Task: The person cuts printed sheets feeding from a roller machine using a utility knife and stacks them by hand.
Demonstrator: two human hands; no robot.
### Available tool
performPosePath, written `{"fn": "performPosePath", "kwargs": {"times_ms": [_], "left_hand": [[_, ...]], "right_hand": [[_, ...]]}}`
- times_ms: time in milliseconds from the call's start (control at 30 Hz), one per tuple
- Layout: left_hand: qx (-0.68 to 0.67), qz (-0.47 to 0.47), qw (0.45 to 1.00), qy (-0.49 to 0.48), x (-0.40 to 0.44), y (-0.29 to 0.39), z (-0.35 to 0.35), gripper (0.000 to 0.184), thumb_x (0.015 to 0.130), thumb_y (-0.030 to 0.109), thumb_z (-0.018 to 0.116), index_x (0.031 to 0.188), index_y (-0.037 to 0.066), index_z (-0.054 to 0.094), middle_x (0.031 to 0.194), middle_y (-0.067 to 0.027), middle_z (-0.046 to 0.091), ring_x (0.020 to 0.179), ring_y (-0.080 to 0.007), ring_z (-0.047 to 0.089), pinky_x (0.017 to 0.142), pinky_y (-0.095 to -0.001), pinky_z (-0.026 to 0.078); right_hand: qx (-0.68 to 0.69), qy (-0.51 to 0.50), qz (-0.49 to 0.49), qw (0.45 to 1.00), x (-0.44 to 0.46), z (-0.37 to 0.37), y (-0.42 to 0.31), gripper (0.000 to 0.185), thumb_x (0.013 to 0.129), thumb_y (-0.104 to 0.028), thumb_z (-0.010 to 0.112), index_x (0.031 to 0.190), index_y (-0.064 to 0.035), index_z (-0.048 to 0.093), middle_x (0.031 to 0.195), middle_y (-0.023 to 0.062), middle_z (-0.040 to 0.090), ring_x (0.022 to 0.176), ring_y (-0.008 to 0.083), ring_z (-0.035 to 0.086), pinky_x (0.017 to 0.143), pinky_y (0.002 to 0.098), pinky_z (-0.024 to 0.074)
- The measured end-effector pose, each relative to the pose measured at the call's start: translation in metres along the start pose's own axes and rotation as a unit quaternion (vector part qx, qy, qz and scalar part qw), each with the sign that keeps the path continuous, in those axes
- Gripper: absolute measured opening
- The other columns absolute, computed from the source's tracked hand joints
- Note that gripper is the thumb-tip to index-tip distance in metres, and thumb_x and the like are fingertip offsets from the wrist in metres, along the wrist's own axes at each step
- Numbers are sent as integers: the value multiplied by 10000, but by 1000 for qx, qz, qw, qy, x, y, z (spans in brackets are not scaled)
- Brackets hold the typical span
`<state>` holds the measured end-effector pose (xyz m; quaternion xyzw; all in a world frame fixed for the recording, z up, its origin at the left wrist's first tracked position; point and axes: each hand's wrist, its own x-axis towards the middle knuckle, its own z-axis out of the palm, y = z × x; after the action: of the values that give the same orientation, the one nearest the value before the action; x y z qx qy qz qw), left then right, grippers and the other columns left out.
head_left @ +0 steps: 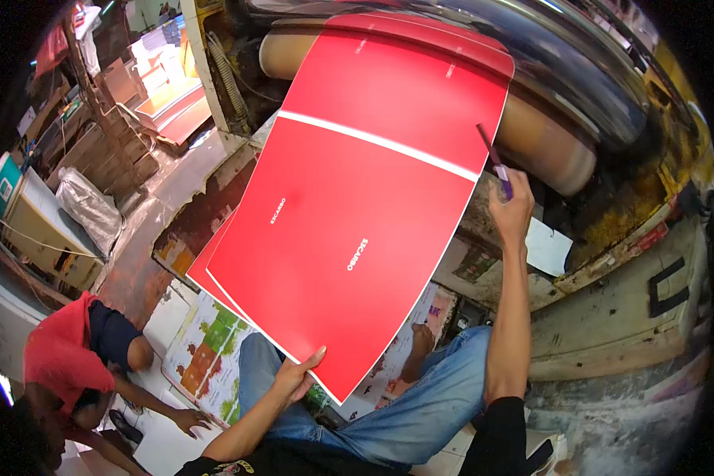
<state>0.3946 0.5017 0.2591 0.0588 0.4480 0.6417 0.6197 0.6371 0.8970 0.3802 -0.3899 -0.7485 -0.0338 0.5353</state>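
Observation:
A large red printed sheet (357, 190) with white lettering and a white band hangs down from the roller, its upper end curving over it. My left hand (295, 379) grips the sheet's lower edge, thumb on top and fingers underneath. At the sheet's right edge, near the white band, my right hand (511, 208) is closed around the purple handle of a thin knife (490, 151). The dark blade points up and left, over or just beside the red surface. Another red sheet (205, 266) shows behind the lower left edge.
A shiny metal cylinder (563, 59) and a brown roller (551, 139) span the top. A person in a red shirt (63, 349) crouches at lower left, one hand by printed sheets (206, 357). A metal panel (619, 317) stands right; stacked boards (170, 103) lie upper left.

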Motion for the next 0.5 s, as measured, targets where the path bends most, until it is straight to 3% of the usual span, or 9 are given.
{"fn": "performPosePath", "kwargs": {"times_ms": [33, 133, 167, 233, 267, 400, 500], "left_hand": [[-3, -17, 1000, 0, -4, -1, -2, 474, 904, 104, 650, 1300, 6, 408, 1236, -140, 558, 1085, -240, 612, 885, -368, 570], [-2, -12, 1000, -1, -17, -7, -10, 476, 904, 111, 652, 1305, 19, 412, 1242, -142, 553, 1096, -239, 604, 884, -389, 571], [-2, -11, 1000, -1, -22, -9, -13, 477, 904, 115, 653, 1308, 26, 414, 1245, -142, 551, 1102, -238, 600, 884, -399, 571], [2, 9, 1000, 21, -31, -11, -18, 474, 902, 119, 658, 1304, 31, 422, 1239, -140, 555, 1097, -229, 602, 870, -395, 575], [20, 8, 999, 31, -35, -13, -25, 481, 899, 120, 662, 1306, 31, 421, 1250, -138, 547, 1102, -228, 599, 867, -386, 574], [56, -4, 997, 52, -53, -12, -93, 499, 890, 105, 669, 1314, 29, 418, 1276, -132, 537, 1131, -234, 583, 920, -369, 543], [51, -11, 996, 75, -57, 1, -114, 505, 883, 68, 665, 1319, 27, 413, 1279, -141, 539, 1155, -246, 571, 988, -370, 504]], "right_hand": [[3, -1, -2, 1000, 2, -2, -7, 345, 761, -26, 672, 1100, -92, 674, 952, 105, 660, 845, 299, 652, 753, 369, 527], [-99, -84, -99, 987, 3, 6, -22, 522, 677, 62, 646, 1158, -137, 663, 1149, 100, 649, 980, 305, 643, 881, 385, 524], [-91, -83, -101, 987, 2, 10, -16, 522, 677, 62, 646, 1158, -137, 663, 1149, 100, 649, 980, 305, 643, 881, 385, 524], [0, -189, -97, 977, 3, 12, -15, 484, 685, 79, 627, 1116, -134, 687, 1204, 110, 640, 1003, 291, 650, 865, 367, 533], [40, -178, -80, 980, 9, 5, -21, 501, 664, 128, 560, 1073, -116, 715, 1130, 121, 676, 997, 253, 679, 783, 311, 532], [82, -180, -16, 980, 15, -1, -18, 365, 729, 78, 585, 1033, -74, 721, 955, 157, 699, 857, 299, 699, 758, 331, 534], [74, -231, -22, 970, 3, 4, -24, 320, 729, 71, 581, 977, -62, 734, 939, 167, 696, 853, 296, 701, 743, 339, 537]]}}
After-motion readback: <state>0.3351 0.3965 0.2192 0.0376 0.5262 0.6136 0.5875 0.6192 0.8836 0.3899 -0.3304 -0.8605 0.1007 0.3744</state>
